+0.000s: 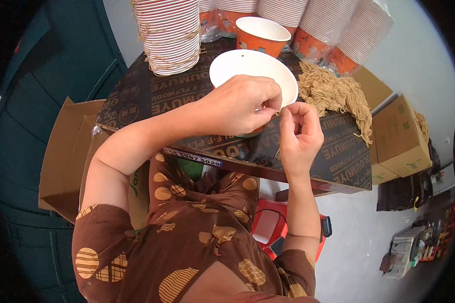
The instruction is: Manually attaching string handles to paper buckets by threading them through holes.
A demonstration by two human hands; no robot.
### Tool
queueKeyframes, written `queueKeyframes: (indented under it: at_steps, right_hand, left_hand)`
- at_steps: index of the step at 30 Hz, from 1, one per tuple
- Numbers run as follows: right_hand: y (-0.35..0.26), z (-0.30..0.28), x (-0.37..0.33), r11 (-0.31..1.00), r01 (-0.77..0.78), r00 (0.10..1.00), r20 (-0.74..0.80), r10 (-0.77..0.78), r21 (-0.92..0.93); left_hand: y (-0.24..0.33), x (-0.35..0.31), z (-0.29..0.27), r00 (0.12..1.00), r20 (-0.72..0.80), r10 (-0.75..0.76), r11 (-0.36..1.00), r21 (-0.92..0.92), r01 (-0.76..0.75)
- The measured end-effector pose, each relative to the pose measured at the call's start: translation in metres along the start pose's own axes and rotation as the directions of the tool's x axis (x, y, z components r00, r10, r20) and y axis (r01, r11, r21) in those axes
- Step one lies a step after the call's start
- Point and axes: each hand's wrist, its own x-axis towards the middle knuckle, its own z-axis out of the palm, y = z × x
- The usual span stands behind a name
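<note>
Left hand point(240, 103): fingers curled together, gripping the near rim of a paper bowl point(253, 70). Thumb and forefinger pinch at the rim's right edge, where a short piece of tan string point(277, 113) shows.

Right hand point(299, 132): fingers bent inward, tips brought together just beside the left hand's thumb, pinching the same string at the bowl's near right rim. Whether the string passes through the rim cannot be told.

The bowl is round, white and smooth inside, orange outside, with a small dark dot near its far inner wall. It rests at the centre of the surface point(151, 98), a dark brown plywood sheet with pale printed lettering repeated across it.

Right of the bowl lies a heap of cut string point(336, 93), fibrous and loosely tangled. Behind the bowl stands a single upright orange cup point(263, 34) with a white interior. Left of and behind the bowl, a tall stack of nested bowls point(169, 33) shows ribbed white rims and is tied round with string. Further stacks point(338, 30), orange with white rims and wrapped in clear film, lean behind and to the right.

Well right of the bowl, past the surface edge, sits a closed cardboard box point(399, 134) bearing a small green mark. Left of the surface is an open cardboard box point(65, 151). Below the bowl, on the floor, is a red plastic item point(273, 227).
</note>
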Motion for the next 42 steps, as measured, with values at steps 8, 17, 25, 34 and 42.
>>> queueKeyframes:
  at_steps: [8, 17, 25, 34, 42]
  right_hand:
    - [0.0042, 0.0047, -0.0002, 0.987, 0.123, 0.992, -0.005, -0.124, -0.106]
    - [0.0028, 0.0027, -0.0028, 0.958, 0.236, 0.971, 0.012, -0.237, -0.164]
    - [0.0026, 0.0018, -0.0073, 0.949, 0.276, 0.961, 0.026, -0.275, -0.151]
    - [0.0029, 0.0050, -0.0045, 0.948, 0.257, 0.965, 0.008, -0.260, -0.188]
    - [0.0058, 0.0045, -0.0057, 0.994, 0.085, 0.996, -0.012, -0.084, 0.073]
  left_hand:
    - [-0.0016, 0.0007, 0.0013, 0.999, 0.001, -0.043, 0.999, -0.031, 0.043]
    - [-0.0017, 0.0034, 0.0026, 0.996, -0.001, -0.092, 0.995, -0.031, 0.091]
    - [-0.0003, 0.0048, 0.0030, 0.992, -0.012, -0.125, 0.992, -0.022, 0.125]
    - [0.0031, 0.0043, 0.0033, 0.982, -0.031, -0.187, 0.981, -0.049, 0.185]
    - [0.0044, 0.0032, 0.0043, 0.990, -0.073, -0.122, 0.992, 0.026, 0.124]
